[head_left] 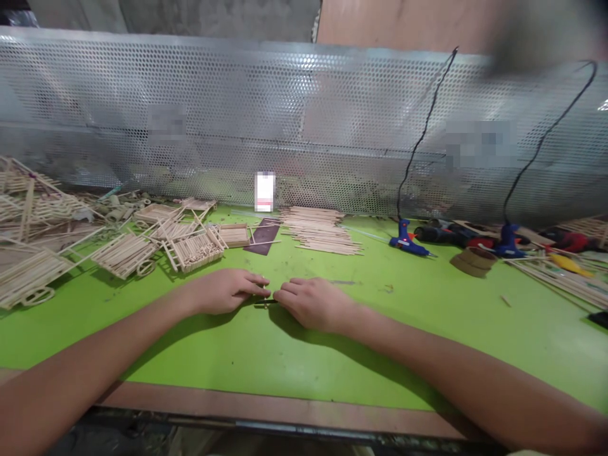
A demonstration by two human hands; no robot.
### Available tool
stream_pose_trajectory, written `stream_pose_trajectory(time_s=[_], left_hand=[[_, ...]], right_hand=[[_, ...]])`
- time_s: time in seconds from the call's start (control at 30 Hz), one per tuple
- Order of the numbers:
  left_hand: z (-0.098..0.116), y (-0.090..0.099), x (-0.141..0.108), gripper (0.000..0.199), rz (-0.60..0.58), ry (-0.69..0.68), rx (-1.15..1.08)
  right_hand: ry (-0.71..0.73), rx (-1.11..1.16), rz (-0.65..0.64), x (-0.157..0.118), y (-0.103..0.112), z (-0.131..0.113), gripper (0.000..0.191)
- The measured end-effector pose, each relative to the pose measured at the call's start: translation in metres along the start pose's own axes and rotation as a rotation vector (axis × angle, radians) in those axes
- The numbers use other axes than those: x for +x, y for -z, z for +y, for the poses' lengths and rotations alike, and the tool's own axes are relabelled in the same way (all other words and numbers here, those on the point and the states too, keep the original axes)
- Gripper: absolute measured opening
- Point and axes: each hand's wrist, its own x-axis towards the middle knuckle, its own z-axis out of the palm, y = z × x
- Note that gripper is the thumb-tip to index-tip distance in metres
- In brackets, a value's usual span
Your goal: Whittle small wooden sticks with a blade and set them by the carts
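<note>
While your right hand (311, 304) gripped a thin dark tool (262, 302), your left hand (225, 291) pinched a slim pale-wood piece (265, 307); slatted wooden frames (124, 254) looked built, straight tan sticks (320, 229) unused.

A craft workshop: the green desk (228, 361) carries loose sticks (323, 231) at twelve o'clock, stick-built models (124, 253) at eleven, a blue glue gun (406, 242) at one.
</note>
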Motion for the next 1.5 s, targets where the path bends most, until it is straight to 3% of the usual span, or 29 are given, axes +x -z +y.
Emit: stream_pose_trajectory(time_s=[0.8, 0.93, 1.2, 1.5], left_hand=[[0.004, 0.000, -0.001, 0.039, -0.015, 0.005, 0.013], [0.011, -0.001, -0.001, 0.045, 0.080, 0.028, 0.060], [0.021, -0.007, 0.005, 0.029, 0.106, -0.167, 0.232], [0.019, -0.012, 0.008, 0.026, 0.163, -0.259, 0.302]], right_hand=[[0.055, -0.012, -0.026, 0.001, 0.004, 0.002, 0.020], [0.043, -0.029, -0.030, 0.002, 0.005, 0.001, 0.017], [0.037, 0.001, -0.005, 0.004, 0.000, 0.002, 0.015], [0.068, -0.043, 0.074, 0.003, -0.009, 0.008, 0.011]])
